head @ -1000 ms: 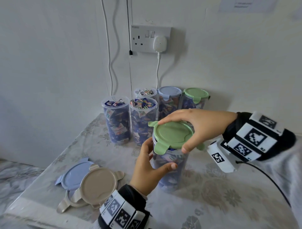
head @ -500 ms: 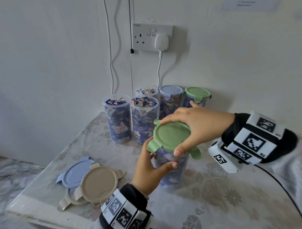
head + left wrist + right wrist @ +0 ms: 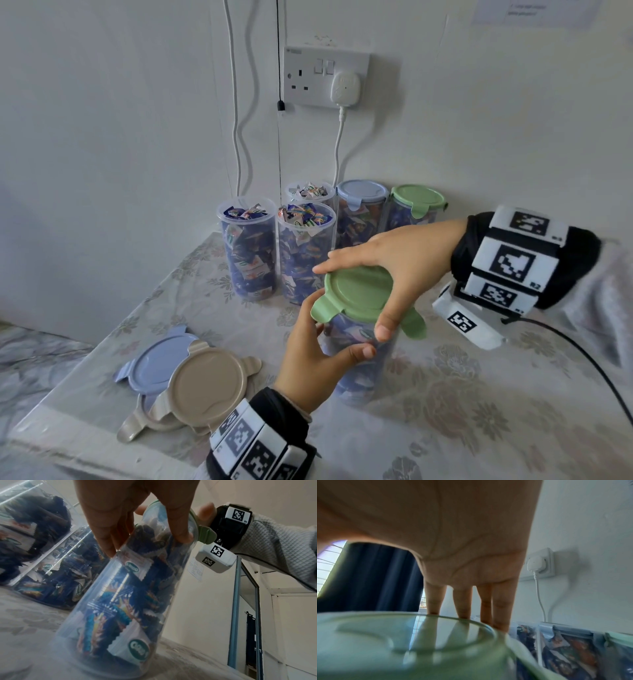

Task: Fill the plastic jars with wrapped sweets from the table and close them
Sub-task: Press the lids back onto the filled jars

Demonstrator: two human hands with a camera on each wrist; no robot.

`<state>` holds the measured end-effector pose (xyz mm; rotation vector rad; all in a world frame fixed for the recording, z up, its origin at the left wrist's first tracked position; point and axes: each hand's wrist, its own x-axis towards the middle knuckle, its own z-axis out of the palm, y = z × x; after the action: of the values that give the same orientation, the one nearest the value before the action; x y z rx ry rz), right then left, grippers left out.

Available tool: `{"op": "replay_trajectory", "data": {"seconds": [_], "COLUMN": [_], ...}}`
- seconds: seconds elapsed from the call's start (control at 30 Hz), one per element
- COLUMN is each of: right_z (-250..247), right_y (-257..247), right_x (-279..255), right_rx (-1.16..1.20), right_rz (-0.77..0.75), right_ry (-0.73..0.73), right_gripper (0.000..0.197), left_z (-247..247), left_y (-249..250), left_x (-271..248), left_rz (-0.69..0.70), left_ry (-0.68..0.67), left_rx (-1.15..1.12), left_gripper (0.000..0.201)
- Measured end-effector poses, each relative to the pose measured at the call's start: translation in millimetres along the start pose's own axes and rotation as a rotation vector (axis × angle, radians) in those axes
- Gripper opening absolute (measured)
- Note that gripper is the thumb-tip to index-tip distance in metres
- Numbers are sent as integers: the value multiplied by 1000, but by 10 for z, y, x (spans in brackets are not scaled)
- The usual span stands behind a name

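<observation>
A clear plastic jar (image 3: 366,363) full of wrapped sweets stands mid-table, leaning to the left. My left hand (image 3: 322,339) grips its upper body, thumb in front and fingers behind. A green lid (image 3: 349,291) sits tilted on its mouth. My right hand (image 3: 383,281) holds the lid from above, thumb on the near rim and fingers on the far rim. The left wrist view shows the jar (image 3: 120,601) under my fingers (image 3: 106,527). In the right wrist view the lid (image 3: 385,642) fills the foreground below my fingers (image 3: 464,601).
Three open jars (image 3: 247,250) packed with sweets stand at the back by the wall, next to a blue-lidded jar (image 3: 361,193) and a green-lidded one (image 3: 418,198). Loose blue (image 3: 154,363) and beige lids (image 3: 209,380) lie front left near the table edge (image 3: 34,431).
The jar and its green lid have tipped to the left. My right thumb has slid down over the lid's near rim; the left hand keeps its grip.
</observation>
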<state>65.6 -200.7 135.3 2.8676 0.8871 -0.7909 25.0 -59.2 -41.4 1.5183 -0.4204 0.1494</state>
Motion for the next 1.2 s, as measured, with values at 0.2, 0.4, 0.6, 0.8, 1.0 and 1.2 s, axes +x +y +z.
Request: {"op": "replay_trajectory", "data": {"seconds": [0.2,0.4,0.6,0.8,1.0,1.2], "right_z": [-139,-115,-67,-24,102,194], "right_y": [-42,-76,-109,-113,-174,-257], "right_x": [48,103,108,66,-23,-58], "right_rx": [-32,-201,-199,-193,-269,-397], "right_rz": [-23,-10,-7,-29,214,432], "right_ry": [-232,-182,-153,-44,122,162], "right_gripper": [110,113,102,99,100,92], "left_z": [-17,-22,-17,-19,-94,62], "left_y": [-18,-2,-3,40,76,129], "left_x": [9,4,6,-7,-103,-92], "left_rz": [-22,-12,13,7,-38,17], "left_ry": [-26,-27,-5,-12,-22,-33], "left_rx": [-3,-2,-11,28,168,170], "left_gripper": [79,78,83,75,90,74]}}
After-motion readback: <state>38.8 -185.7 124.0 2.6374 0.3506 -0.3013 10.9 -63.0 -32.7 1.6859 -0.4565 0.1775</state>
